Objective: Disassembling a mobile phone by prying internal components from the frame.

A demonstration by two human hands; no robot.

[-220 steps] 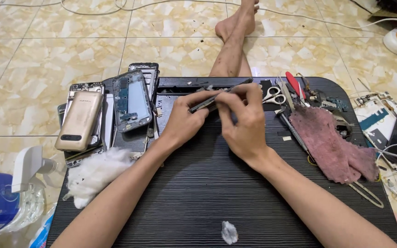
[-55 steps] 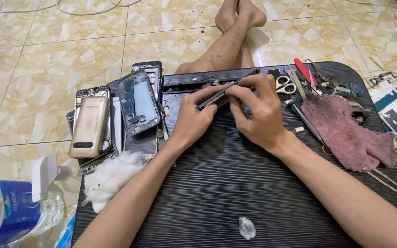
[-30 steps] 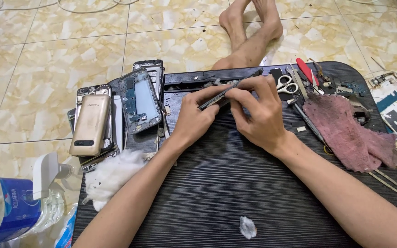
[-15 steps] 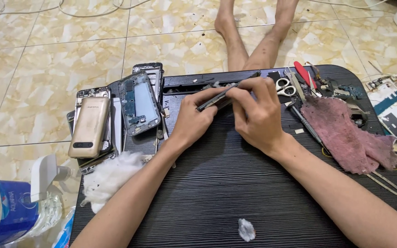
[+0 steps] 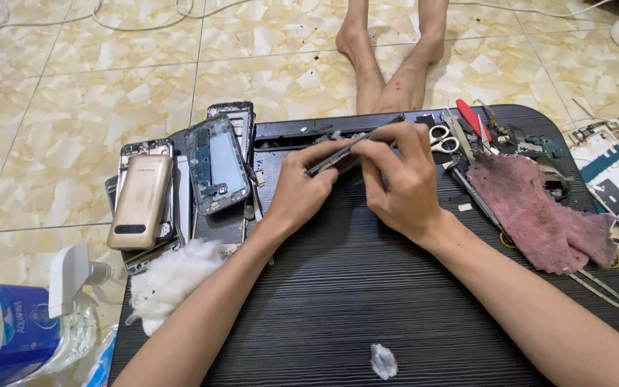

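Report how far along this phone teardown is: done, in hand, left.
Done: an opened phone body with bare insides and a gold back cover lie aside on the mat. In hand: left hand and right hand grip a thin dark phone part on edge. Left: cannot tell.

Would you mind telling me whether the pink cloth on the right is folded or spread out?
Spread out, loosely crumpled: the pink cloth lies flat in one layer across the black mat, covering some tools.
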